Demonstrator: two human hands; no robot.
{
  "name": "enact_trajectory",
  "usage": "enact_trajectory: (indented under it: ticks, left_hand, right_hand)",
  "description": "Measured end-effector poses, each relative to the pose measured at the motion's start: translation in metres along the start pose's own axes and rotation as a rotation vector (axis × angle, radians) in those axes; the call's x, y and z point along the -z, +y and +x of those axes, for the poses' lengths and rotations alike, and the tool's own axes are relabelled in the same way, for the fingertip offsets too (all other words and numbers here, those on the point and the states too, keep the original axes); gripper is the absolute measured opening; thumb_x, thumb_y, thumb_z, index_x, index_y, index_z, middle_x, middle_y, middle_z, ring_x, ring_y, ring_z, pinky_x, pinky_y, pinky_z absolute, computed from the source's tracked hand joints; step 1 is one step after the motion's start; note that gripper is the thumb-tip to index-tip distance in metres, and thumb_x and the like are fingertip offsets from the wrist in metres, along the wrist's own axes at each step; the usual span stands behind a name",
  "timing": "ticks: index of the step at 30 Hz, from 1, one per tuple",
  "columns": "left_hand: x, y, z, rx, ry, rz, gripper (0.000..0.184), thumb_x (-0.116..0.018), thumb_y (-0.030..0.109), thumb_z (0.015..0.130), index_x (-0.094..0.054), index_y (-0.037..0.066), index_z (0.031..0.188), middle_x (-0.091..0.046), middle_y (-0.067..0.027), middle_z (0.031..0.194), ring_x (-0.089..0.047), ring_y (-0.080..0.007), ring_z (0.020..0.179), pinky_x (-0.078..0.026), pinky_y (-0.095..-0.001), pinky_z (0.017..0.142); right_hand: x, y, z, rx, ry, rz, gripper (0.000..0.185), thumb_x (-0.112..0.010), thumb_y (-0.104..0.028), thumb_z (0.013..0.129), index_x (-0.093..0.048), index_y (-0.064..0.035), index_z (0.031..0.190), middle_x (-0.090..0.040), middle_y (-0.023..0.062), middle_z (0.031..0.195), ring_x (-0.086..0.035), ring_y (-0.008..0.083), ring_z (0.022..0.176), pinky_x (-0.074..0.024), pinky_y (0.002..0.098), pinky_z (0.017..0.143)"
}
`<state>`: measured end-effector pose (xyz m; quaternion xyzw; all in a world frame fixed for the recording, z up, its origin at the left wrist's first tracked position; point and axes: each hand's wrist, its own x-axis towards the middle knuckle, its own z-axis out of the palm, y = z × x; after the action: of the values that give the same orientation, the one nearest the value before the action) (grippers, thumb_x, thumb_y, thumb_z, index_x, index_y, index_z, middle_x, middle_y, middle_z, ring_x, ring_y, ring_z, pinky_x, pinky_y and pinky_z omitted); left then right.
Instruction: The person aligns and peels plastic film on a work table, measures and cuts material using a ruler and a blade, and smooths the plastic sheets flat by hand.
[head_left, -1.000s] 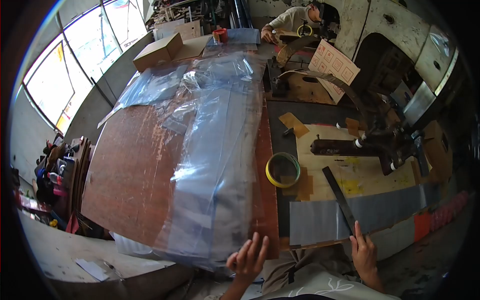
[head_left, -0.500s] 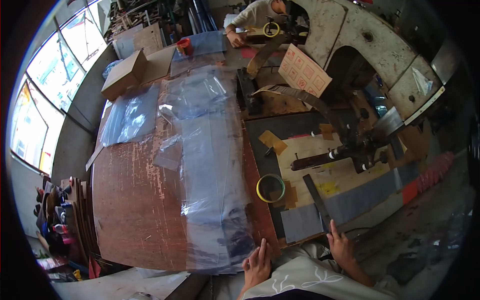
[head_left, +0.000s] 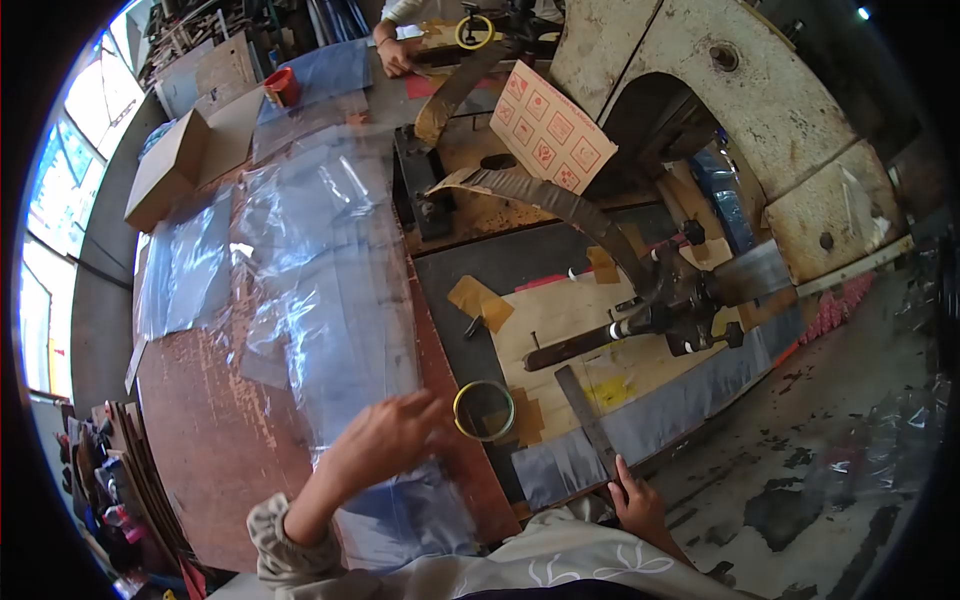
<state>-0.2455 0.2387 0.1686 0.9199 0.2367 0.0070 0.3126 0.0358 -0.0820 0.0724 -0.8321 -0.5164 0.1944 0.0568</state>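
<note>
My left hand (head_left: 385, 440) is raised over the clear plastic sheets (head_left: 340, 320) at the front of the brown board. Its fingers look bent but are smeared by motion, so whether they hold anything is unclear. At the machine's front edge is my right hand (head_left: 637, 505), its index finger stretched out by the near end of a dark flat bar (head_left: 585, 412). Contact between them cannot be made out for certain. A tape roll (head_left: 459, 410) with a yellow-green rim lies to the right of my left hand, beside the bar.
A large machine frame (head_left: 840, 130) with a dark clamp arm (head_left: 575, 347) stands at right. Printed cardboard (head_left: 553, 128) leans there. At the back are a cardboard box (head_left: 168, 172), a red tape roll (head_left: 283, 86) and another person's hand (head_left: 398, 55). Grey sheet strips (head_left: 660, 425) line the front.
My left hand has lifted from the board's front edge and swung left and forward over the plastic. My right hand stays near the bar. The whole view has shifted with my head.
</note>
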Motion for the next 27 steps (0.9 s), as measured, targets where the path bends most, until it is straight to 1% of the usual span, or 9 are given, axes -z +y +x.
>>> enact_trajectory:
  ticks: [5,6,10,12,16,19,22,25,27]
  left_hand:
    - [0.008,-0.041,0.119,-0.172,0.11,-0.165,0.016,-0.063,0.013,0.09,-0.059,0.003,0.101,-0.063,-0.0126,0.093,-0.066,-0.0338,0.082,-0.053,-0.0425,0.073]
    - [0.0,-0.048,0.142,-0.196,0.092,-0.167,0.015,-0.063,0.013,0.09,-0.059,0.003,0.101,-0.064,-0.0118,0.093,-0.066,-0.0332,0.083,-0.053,-0.0422,0.073]
    - [-0.026,-0.063,0.223,-0.353,0.018,-0.208,0.019,-0.063,0.015,0.091,-0.061,0.004,0.106,-0.064,-0.011,0.099,-0.066,-0.0328,0.087,-0.053,-0.0431,0.076]
    - [-0.044,-0.062,0.255,-0.449,0.015,-0.179,0.024,-0.064,0.017,0.09,-0.062,0.006,0.111,-0.064,-0.0117,0.105,-0.065,-0.0324,0.093,-0.053,-0.0428,0.08]
    - [-0.077,-0.047,0.302,-0.586,-0.081,-0.083,0.036,-0.066,0.02,0.088,-0.061,0.01,0.122,-0.06,-0.0116,0.121,-0.062,-0.0316,0.106,-0.054,-0.0411,0.087]
    - [-0.098,-0.038,0.324,-0.672,-0.055,-0.047,0.041,-0.07,0.024,0.084,-0.061,0.013,0.123,-0.062,-0.0099,0.118,-0.066,-0.0316,0.099,-0.056,-0.0417,0.081]
    - [-0.118,-0.035,0.343,-0.796,-0.004,-0.001,0.046,-0.073,0.027,0.081,-0.062,0.013,0.123,-0.061,-0.0105,0.122,-0.063,-0.0317,0.107,-0.054,-0.0423,0.086]
    - [-0.126,-0.034,0.356,-0.846,0.03,0.004,0.054,-0.075,0.031,0.076,-0.061,0.007,0.123,-0.055,-0.0139,0.129,-0.051,-0.0347,0.123,-0.041,-0.0451,0.106]
    - [-0.129,-0.031,0.36,-0.826,0.011,0.04,0.054,-0.075,0.032,0.075,-0.061,0.007,0.121,-0.055,-0.0151,0.128,-0.051,-0.0356,0.123,-0.04,-0.046,0.107]
  right_hand:
    - [-0.016,0.013,0.008,0.051,0.051,0.125,0.058,-0.063,-0.023,0.092,-0.046,-0.0072,0.144,-0.068,0.0199,0.089,-0.066,0.0387,0.074,-0.0529,0.0431,0.065]
    - [-0.011,0.008,0.01,0.01,-0.014,0.149,0.058,-0.063,-0.021,0.091,-0.045,-0.0043,0.144,-0.069,0.0196,0.097,-0.067,0.0389,0.076,-0.0536,0.0425,0.066]
    - [-0.011,0.009,0.012,0.035,0.023,0.112,0.059,-0.064,-0.023,0.09,-0.046,-0.0072,0.144,-0.068,0.0181,0.093,-0.067,0.0374,0.075,-0.0534,0.043,0.064]
    - [-0.015,0.008,0.011,0.013,0.051,0.086,0.058,-0.065,-0.027,0.09,-0.049,-0.0128,0.143,-0.066,0.0156,0.088,-0.066,0.0339,0.071,-0.0533,0.0427,0.061]
    - [-0.013,0.001,0.016,-0.005,0.063,0.113,0.057,-0.065,-0.029,0.09,-0.05,-0.0143,0.142,-0.066,0.0151,0.087,-0.066,0.0332,0.07,-0.0528,0.0438,0.059]
    - [-0.008,-0.004,0.019,-0.028,0.036,0.092,0.056,-0.065,-0.029,0.089,-0.05,-0.0137,0.142,-0.066,0.015,0.087,-0.065,0.0335,0.069,-0.0526,0.0436,0.059]
    - [-0.004,-0.01,0.021,-0.062,0.015,0.086,0.056,-0.066,-0.028,0.089,-0.051,-0.012,0.141,-0.066,0.0152,0.088,-0.065,0.0341,0.07,-0.0525,0.0429,0.06]
    - [-0.005,-0.01,0.021,-0.057,0.034,0.098,0.056,-0.066,-0.026,0.088,-0.052,-0.01,0.139,-0.066,0.0159,0.091,-0.066,0.0345,0.074,-0.0529,0.0431,0.063]
    - [-0.004,-0.012,0.022,-0.058,0.034,0.108,0.055,-0.066,-0.025,0.087,-0.053,-0.009,0.138,-0.066,0.0163,0.093,-0.066,0.0347,0.077,-0.0531,0.0436,0.066]
